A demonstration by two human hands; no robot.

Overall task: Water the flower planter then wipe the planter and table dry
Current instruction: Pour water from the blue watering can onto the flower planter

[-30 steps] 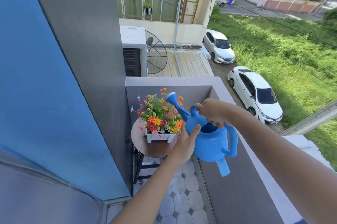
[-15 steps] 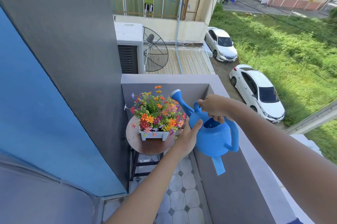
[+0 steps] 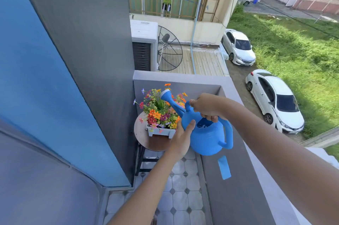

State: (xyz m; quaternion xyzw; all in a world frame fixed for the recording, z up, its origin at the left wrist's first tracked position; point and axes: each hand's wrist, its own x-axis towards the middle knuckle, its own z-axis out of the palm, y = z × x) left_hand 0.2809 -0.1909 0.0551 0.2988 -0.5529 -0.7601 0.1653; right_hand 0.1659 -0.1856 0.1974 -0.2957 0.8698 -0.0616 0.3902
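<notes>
Wooden round table [image 3: 142, 134], tiled balcony [image 3: 180, 199]

Planter [image 3: 159, 131] partly hidden, perhaps by hands [image 3: 180, 139].

The can [image 3: 207, 136] looks like smooth blue plastic with a soft sheen. The planter [image 3: 160, 131] appears to be white-painted wood or plastic; which one cannot be told. The table [image 3: 156, 142] top is brown, wood-look and fairly matt, on a dark metal frame. The parapet [image 3: 236, 197] is matt grey painted plaster. The floor [image 3: 181, 199] is pale tile, faintly glossy.
</notes>
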